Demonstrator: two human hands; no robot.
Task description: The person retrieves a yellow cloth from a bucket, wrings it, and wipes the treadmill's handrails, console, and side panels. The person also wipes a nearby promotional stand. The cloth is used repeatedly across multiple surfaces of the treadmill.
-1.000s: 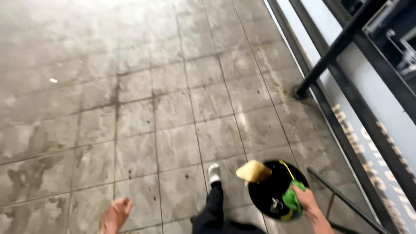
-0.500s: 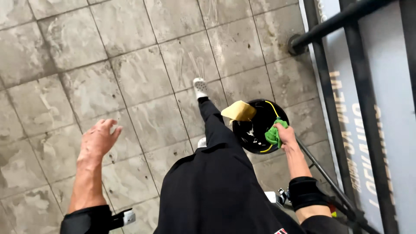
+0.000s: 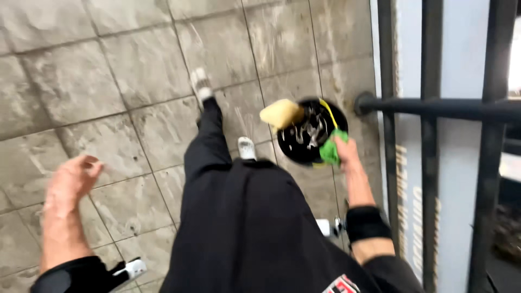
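Beside the dark metal railing (image 3: pixel 434 106) on our right, we carry one black bucket (image 3: pixel 312 133) low over the grey tiled floor (image 3: pixel 135 65). Our right hand (image 3: pixel 343 152) is closed around its yellow handle (image 3: pixel 327 111), with one green cloth (image 3: pixel 329 152) pinched in the same grasp against the rim. One yellow sponge (image 3: pixel 281 113) sits perched on the bucket's far-left edge, partly overhanging it. What lies inside the bucket is blurred (pale streaks only), so we do not record its contents.

Our left hand (image 3: pixel 73 179) swings free out to the side, fingers loosely curled and grasping nothing. Both legs in black trousers (image 3: pixel 209 144) are mid-stride, one white shoe (image 3: pixel 201 84) ahead and one (image 3: pixel 247 147) beneath us.

Risks, in our judgement: the sponge is the least secure item and could drop off the rim with the swing of walking. The bucket hangs close to the railing's horizontal bar, so a wider swing could knock it and jolt the load. The cloth is held only by shared finger pressure, and a shifted grip could let it slip. The tiles look streaked and possibly wet, which could cost us footing.

Count: one bucket, one sponge, one cloth, two hands, two shoes.
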